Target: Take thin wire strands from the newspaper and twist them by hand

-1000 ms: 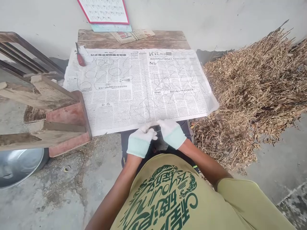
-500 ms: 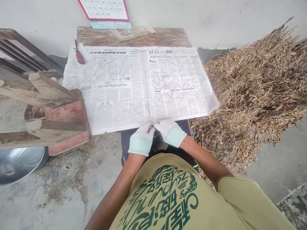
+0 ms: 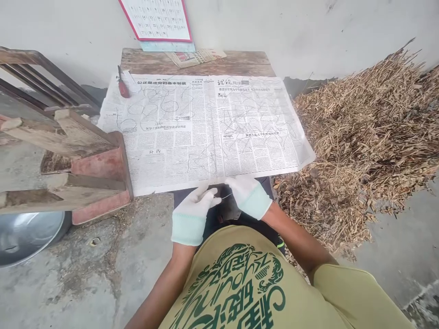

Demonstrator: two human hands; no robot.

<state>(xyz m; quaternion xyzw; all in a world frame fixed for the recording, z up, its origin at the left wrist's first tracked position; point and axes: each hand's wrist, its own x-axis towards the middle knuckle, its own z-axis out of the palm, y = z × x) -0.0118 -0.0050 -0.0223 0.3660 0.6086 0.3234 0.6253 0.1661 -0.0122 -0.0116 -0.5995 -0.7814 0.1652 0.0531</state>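
My left hand [image 3: 195,208], in a white glove with a pale green cuff, is at the near edge of the newspaper sheet [image 3: 154,176], its fingers pinched on a thin wire [image 3: 227,196]. That wire runs across the gap to my right hand [image 3: 247,194], gloved the same way, its fingers closed on the other end; the fingertips are partly hidden. Several thin bent wires [image 3: 169,106] lie spread over the newspaper, some in loops, others in angular shapes.
A red-handled screwdriver [image 3: 123,87] lies at the newspaper's upper left. Behind it are a wooden tabletop [image 3: 240,63] and a calendar [image 3: 159,20]. An overturned stool [image 3: 99,167] and metal basin [image 3: 30,235] are at left. Dry stalks [image 3: 370,137] are heaped at right.
My hands have moved apart, the left one shifting left and a little towards me. More of the wire shows between them. The view has tilted slightly upward.
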